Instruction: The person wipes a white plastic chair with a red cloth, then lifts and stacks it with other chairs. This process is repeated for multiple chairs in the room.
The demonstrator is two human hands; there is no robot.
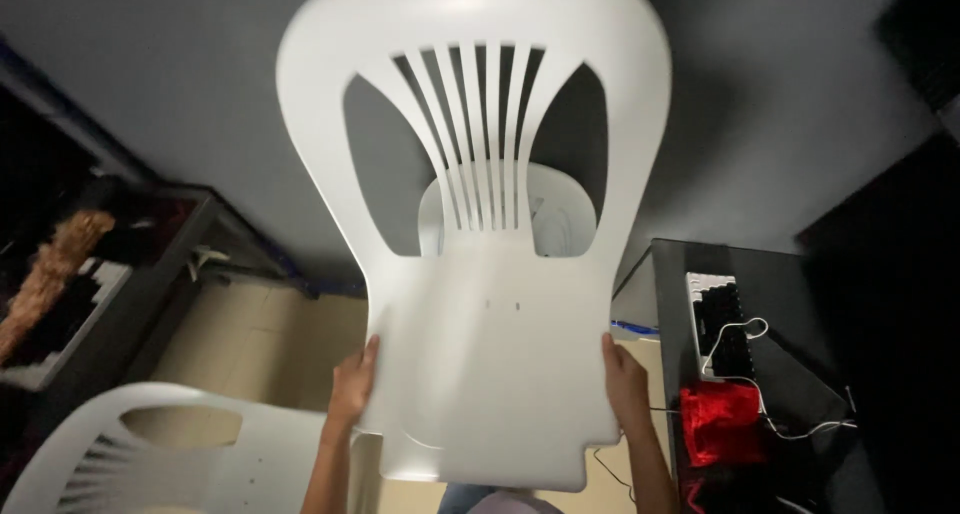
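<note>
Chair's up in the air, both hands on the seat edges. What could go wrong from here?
1. The lifted white chair blocks the view ahead; it may hit the second chair behind it.
2. Left hand and right hand grip only edges; it could slip.
3. The keyboard on the black table sits close.

Both bare forearms rise from the bottom edge of the view, the left from about 7 o'clock and the right from about 5 o'clock, each climbing toward 12 and leaning slightly inward at the wrist. The left hand [354, 382] is raised with its fingers pointing up toward 12 o'clock, the thumb side facing 3 o'clock, fingers closed flat in a grip at its inner edge. The right hand [624, 384] mirrors it at the same height, fingers extended upward, its inner edge facing 9 o'clock, likewise closed in a grip. The two hands sit well apart, level with each other, wrists straight, elbows out of view below.
</note>
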